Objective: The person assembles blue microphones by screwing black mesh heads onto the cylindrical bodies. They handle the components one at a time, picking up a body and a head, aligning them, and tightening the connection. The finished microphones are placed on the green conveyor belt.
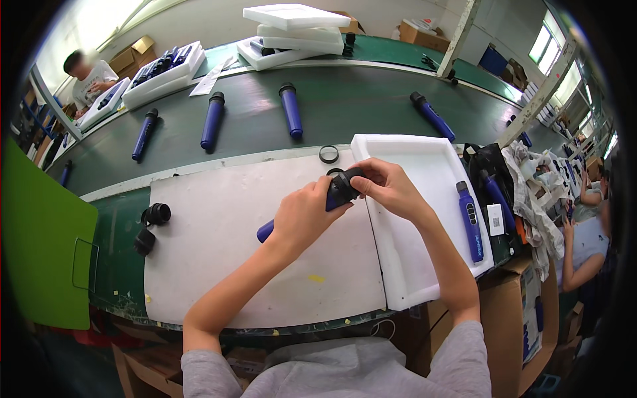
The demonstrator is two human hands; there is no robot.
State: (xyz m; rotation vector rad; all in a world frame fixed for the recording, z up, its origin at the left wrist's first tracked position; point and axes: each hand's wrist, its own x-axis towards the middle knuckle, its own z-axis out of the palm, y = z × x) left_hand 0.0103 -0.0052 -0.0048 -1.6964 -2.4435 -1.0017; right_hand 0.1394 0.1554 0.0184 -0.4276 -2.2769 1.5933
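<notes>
the dark blue cylindrical tube with a wide black end (pixel 265 231) is held aslant above the white sheet (pixel 219 259) on the green counter (pixel 119 278), its black end pointing up toward the white rectangular foam tray (pixel 424 219). the left hand (pixel 302 211) has its fingers wrapped around the body just below the black end; the right hand (pixel 390 188) pinches the far rim of that end between thumb and fingers. whether the right hand is twisting, pressing or only steadying cannot be told from one still.

to handle this end well, i would let the left hand do all the bracing, gripping close to the black part so the tube cannot roll or tip. the right fingers should sit evenly around the rim, with force kept along the tube's axis; a sideways push could make the parts bind. light pressure seems best until the parts line up.

a thin black ring (pixel 328 154) lies near the sheet's far edge, just beyond the hands, so the wrists should stay clear of it; a knock could send it rolling.
</notes>
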